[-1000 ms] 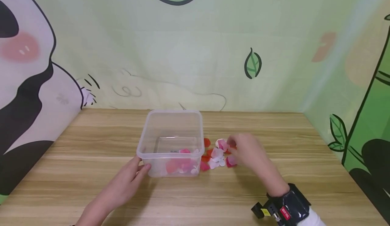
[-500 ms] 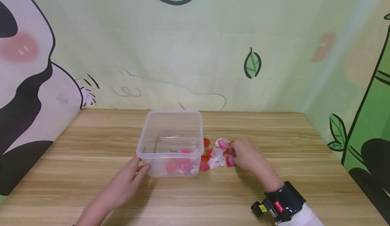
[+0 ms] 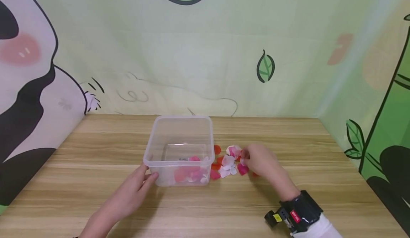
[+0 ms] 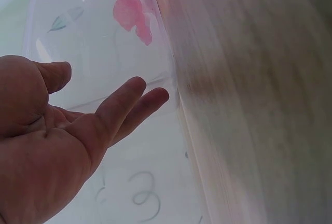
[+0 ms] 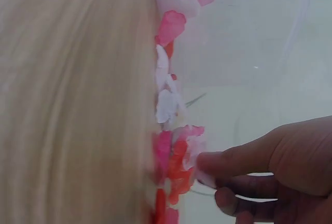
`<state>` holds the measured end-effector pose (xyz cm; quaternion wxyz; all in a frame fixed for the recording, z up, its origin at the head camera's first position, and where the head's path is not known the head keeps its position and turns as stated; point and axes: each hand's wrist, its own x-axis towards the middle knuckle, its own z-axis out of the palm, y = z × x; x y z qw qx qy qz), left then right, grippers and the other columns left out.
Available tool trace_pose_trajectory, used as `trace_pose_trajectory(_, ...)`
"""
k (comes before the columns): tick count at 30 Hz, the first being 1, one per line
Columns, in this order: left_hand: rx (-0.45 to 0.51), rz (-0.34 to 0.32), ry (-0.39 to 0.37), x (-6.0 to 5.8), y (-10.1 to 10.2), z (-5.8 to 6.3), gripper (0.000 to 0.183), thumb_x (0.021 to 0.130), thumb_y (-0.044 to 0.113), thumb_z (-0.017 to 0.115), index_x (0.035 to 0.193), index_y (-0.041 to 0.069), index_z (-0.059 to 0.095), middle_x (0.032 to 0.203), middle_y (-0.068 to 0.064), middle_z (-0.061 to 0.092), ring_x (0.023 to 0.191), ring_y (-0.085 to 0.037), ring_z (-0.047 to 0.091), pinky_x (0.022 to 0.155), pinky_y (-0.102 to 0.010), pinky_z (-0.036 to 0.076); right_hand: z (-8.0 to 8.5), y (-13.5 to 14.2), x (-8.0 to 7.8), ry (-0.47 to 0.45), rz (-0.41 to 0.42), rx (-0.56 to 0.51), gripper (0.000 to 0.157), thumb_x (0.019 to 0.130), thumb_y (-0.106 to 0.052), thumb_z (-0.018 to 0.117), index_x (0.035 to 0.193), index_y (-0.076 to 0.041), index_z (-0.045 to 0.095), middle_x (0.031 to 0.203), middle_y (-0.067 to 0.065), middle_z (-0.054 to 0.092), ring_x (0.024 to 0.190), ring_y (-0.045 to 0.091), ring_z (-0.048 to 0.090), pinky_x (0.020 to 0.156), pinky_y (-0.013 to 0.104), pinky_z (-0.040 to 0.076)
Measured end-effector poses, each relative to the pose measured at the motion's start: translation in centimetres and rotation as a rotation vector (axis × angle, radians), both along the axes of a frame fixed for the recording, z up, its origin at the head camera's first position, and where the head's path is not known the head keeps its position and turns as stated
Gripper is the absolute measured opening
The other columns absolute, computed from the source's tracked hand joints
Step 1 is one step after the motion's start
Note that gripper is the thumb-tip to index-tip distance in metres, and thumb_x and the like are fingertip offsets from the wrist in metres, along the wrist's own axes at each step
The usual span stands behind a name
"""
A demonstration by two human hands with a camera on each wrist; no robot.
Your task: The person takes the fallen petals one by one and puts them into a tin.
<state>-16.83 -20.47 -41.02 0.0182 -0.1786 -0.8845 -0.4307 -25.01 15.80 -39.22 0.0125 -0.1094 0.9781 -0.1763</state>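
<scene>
In the head view, a clear plastic box (image 3: pixel 178 164) stands mid-table with pink and white petals (image 3: pixel 189 174) lying inside at its front right. My left hand (image 3: pixel 129 193) rests against the box's front left corner; the left wrist view shows its fingers (image 4: pixel 116 102) extended along the wall and the thumb apart. Just right of the box lies a loose spread of red, pink and white artificial petals (image 3: pixel 228 161). Over its right side my right hand (image 3: pixel 261 159) pinches a pale petal (image 5: pixel 206 177) between thumb and fingertips, the other fingers curled beneath.
The wood-grain table (image 3: pixel 192 213) runs back to a printed cloth backdrop (image 3: pixel 205 52) with leaf and panda drawings. A red petal (image 3: pixel 255 174) lies partly under my right hand. A black camera mount (image 3: pixel 301 211) is strapped to the right wrist.
My right hand dips to the petals and then rises slightly with a pale petal; a magenta petal beneath shows more fully. The left hand and the box stay where they were.
</scene>
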Motion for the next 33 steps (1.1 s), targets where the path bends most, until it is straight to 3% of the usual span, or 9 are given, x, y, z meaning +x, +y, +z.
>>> trace_pose_trajectory(5, 0.003, 0.0, -0.001, 0.0, 0.0, 0.0, 0.053, 0.106, 0.016, 0.048, 0.154, 0.018, 0.025, 0.144, -0.015, 0.042, 0.118, -0.032, 0.058, 0.094, -0.033, 0.049, 0.8, -0.4, 0.2, 0.113, -0.007, -0.059, 0.009, 0.087, -0.013, 0.077, 0.093, -0.012, 0.07, 0.079, -0.004, 0.061, 0.066, 0.014, 0.054, 0.054, 0.022, 0.044)
trace_pose_trajectory(11, -0.002, 0.001, 0.001, 0.0, 0.0, 0.0, 0.054, 0.106, 0.017, 0.048, 0.154, 0.017, 0.025, 0.144, -0.016, 0.043, 0.117, -0.032, 0.059, 0.094, -0.034, 0.049, 1.8, -1.7, 1.2, 0.3, 0.036, -0.215, 0.011, 0.085, -0.016, 0.08, 0.092, -0.015, 0.073, 0.078, -0.01, 0.063, 0.064, 0.011, 0.053, 0.051, 0.02, 0.045)
trace_pose_trajectory(17, 0.009, -0.003, -0.004, 0.0, 0.0, -0.1, 0.054, 0.106, 0.016, 0.047, 0.154, 0.018, 0.024, 0.144, -0.015, 0.042, 0.117, -0.032, 0.058, 0.094, -0.034, 0.049, 2.5, -3.4, 2.2, 0.572, 0.157, -0.377, 0.012, 0.081, -0.011, 0.083, 0.091, -0.015, 0.076, 0.079, -0.012, 0.064, 0.065, 0.005, 0.052, 0.05, 0.016, 0.042)
trace_pose_trajectory(20, 0.026, -0.01, 0.001, 0.0, 0.0, -0.1, 0.054, 0.106, 0.014, 0.048, 0.154, 0.016, 0.025, 0.143, -0.016, 0.043, 0.117, -0.033, 0.058, 0.094, -0.034, 0.049, 2.5, -4.1, 2.6, 0.665, 0.237, -0.454, 0.015, 0.08, -0.007, 0.083, 0.092, -0.013, 0.076, 0.082, -0.012, 0.065, 0.069, 0.004, 0.053, 0.052, 0.014, 0.042)
trace_pose_trajectory(25, 0.029, -0.006, 0.001, 0.0, -0.1, -0.2, 0.054, 0.105, 0.013, 0.049, 0.154, 0.016, 0.026, 0.143, -0.015, 0.044, 0.116, -0.032, 0.059, 0.093, -0.034, 0.05, 2.4, -5.3, 3.2, 0.698, 0.343, -0.501, 0.019, 0.077, -0.003, 0.085, 0.091, -0.011, 0.076, 0.083, -0.01, 0.066, 0.071, 0.007, 0.054, 0.054, 0.013, 0.042)
trace_pose_trajectory(33, 0.016, 0.001, 0.0, 0.0, 0.0, -0.1, 0.055, 0.105, 0.014, 0.049, 0.155, 0.017, 0.024, 0.143, -0.016, 0.043, 0.116, -0.032, 0.059, 0.093, -0.033, 0.05, 2.1, -6.3, 3.4, 0.675, 0.455, -0.547, 0.018, 0.079, -0.003, 0.083, 0.095, -0.009, 0.076, 0.091, -0.008, 0.069, 0.082, 0.006, 0.058, 0.064, 0.011, 0.048)
